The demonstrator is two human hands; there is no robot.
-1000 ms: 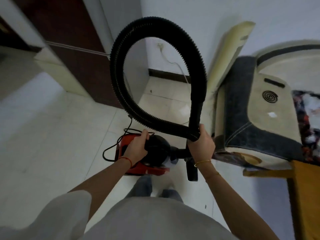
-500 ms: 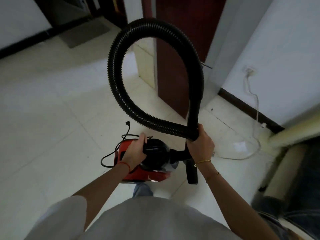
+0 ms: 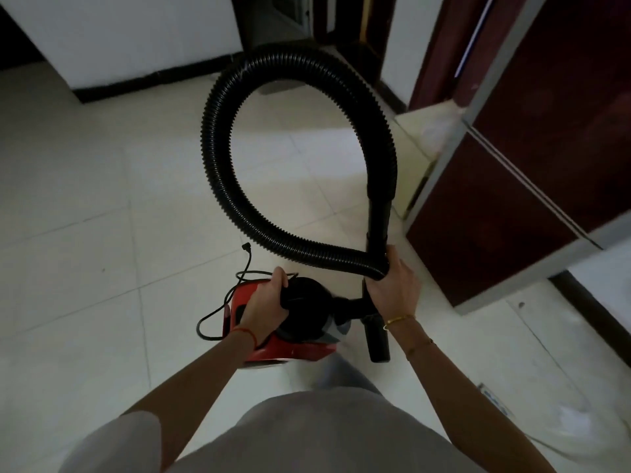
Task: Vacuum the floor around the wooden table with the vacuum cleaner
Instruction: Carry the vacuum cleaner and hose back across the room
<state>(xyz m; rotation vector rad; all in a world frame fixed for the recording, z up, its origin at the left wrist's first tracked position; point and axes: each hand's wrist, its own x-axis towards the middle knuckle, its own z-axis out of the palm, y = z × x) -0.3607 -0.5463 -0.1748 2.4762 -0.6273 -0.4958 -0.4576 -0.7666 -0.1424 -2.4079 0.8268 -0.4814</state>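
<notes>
Head view, looking down past a pale shirt (image 3: 307, 435) to a tiled floor (image 3: 85, 233). Count: one vacuum cleaner (image 3: 283, 322), one hose (image 3: 218, 172), one power cord (image 3: 218, 312), two hands, two doors.

Vacuum cleaner: red body with a black rounded top, carried clear of the floor in front of the person's waist. Its long axis runs roughly left-right in the picture, with the black outlet end toward the right hand.

Left hand (image 3: 264, 307): on top of the machine, fingers curled over the black dome where it meets the red casing, gripping it. Red thread band at that wrist.

Right hand (image 3: 396, 288): fingers wrapped around the hose and the rigid black tube (image 3: 379, 213) together, at the point where the two cross. Thin gold bracelet on the wrist. Below the hand the tube's lower end (image 3: 377, 339) points down toward the floor.

Hose: black, ribbed, forming one big upright loop above the hands, arching away from the person and returning into the straight tube on the right side.

Cord: black, hanging loose off the left side of the machine, plug end (image 3: 246, 247) dangling free.

Surroundings: dark red doors (image 3: 532, 165) with pale frames at right; white wall (image 3: 136, 32) with dark skirting at upper left.
</notes>
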